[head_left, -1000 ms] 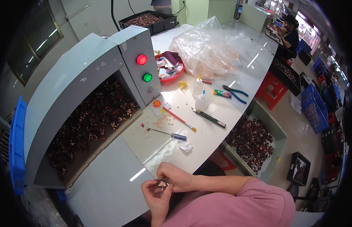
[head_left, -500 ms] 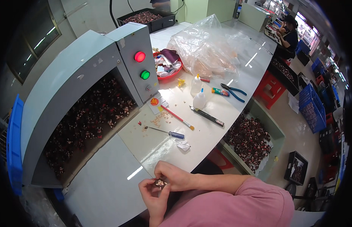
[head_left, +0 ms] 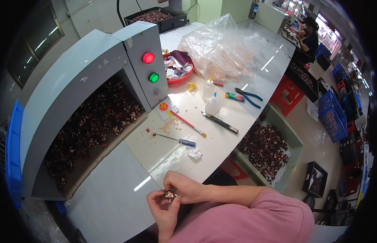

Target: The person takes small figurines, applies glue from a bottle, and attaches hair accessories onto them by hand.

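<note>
Between both hands, close to the front edge of the table, is a small dark figurine (head_left: 170,195) with pale peach-coloured parts. The thumb and fingers of my left hand (head_left: 161,209) pinch it from the left and below. My right hand (head_left: 185,188) grips it from the upper right with curled fingers, which hide part of it. On the table beyond lie a blue-handled screwdriver (head_left: 187,143), a red-handled brush (head_left: 189,124), a black utility knife (head_left: 221,122) and scattered pale bits (head_left: 169,127).
At the left a grey machine (head_left: 69,73) holds a heap of similar small dark pieces (head_left: 91,117). Squeeze bottles (head_left: 212,106), pliers (head_left: 248,97), a red basket (head_left: 191,72) and a plastic bag (head_left: 221,52) stand farther back. A bin (head_left: 296,162) of pieces is at the right; another person (head_left: 309,38) sits beyond.
The figurine has turned slightly between my fingers, and both hands still hold it. The whole view has shifted a little. At the top, the person behind the black tray has moved.
</note>
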A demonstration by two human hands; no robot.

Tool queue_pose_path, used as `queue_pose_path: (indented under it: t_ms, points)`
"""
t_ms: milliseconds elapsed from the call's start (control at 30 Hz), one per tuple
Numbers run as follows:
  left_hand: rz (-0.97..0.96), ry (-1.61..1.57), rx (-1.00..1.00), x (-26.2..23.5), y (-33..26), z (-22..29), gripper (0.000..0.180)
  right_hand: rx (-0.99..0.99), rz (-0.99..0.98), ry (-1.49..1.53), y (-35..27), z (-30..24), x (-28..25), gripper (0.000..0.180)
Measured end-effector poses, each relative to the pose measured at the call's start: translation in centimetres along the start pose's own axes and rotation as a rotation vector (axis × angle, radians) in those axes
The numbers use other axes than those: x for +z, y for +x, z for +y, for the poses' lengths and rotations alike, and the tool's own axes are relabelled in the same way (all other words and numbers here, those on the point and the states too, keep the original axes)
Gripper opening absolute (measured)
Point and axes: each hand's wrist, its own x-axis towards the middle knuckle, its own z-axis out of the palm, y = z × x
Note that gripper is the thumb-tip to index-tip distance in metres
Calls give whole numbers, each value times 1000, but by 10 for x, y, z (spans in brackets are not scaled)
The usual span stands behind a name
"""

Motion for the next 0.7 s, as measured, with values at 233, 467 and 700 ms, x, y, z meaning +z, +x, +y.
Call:
queue_pose_path:
  t_ms: [233,467,700]
  points:
    - [-12,2,-15,-2,0,-2,49,29,-4,11,-2,-1,-1,36]
    - [-15,-8,-12,-5,-1,-3,49,36,-19,30,1,0,1,36]
    - [-12,-14,-14,-5,-1,-3,49,47,-10,38,0,-3,1,37]
